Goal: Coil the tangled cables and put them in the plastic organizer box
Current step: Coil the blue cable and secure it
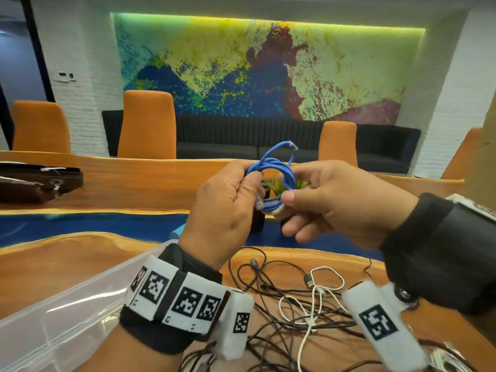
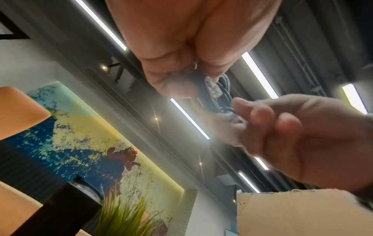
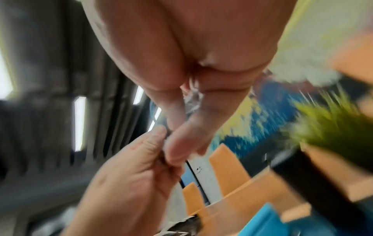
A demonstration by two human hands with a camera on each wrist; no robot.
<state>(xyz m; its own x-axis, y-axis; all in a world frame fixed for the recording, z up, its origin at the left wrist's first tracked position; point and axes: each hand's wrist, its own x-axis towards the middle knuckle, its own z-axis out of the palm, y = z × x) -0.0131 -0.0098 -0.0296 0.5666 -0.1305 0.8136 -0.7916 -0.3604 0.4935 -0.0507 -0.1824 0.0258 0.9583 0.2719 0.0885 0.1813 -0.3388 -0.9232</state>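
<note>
A blue network cable [image 1: 271, 170], wound into a small coil, is held up above the table between both hands. My left hand [image 1: 228, 200] grips the coil's left side, a clear plug sticking out below the thumb. My right hand [image 1: 335, 200] pinches the coil's lower right between thumb and forefinger. In the left wrist view the blue cable [image 2: 220, 89] runs from my left hand [image 2: 181, 47] to the right hand [image 2: 302, 135]. The right wrist view is blurred; a clear plug [image 3: 193, 99] shows between the fingers. The clear plastic organizer box [image 1: 67, 312] lies at the lower left.
A tangle of black and white cables [image 1: 295, 304] is spread on the wooden table under my hands. A black pot with a green plant [image 1: 257, 218] stands behind the hands. A brown bag [image 1: 37, 183] sits at far left. Orange chairs [image 1: 147, 124] line the far side.
</note>
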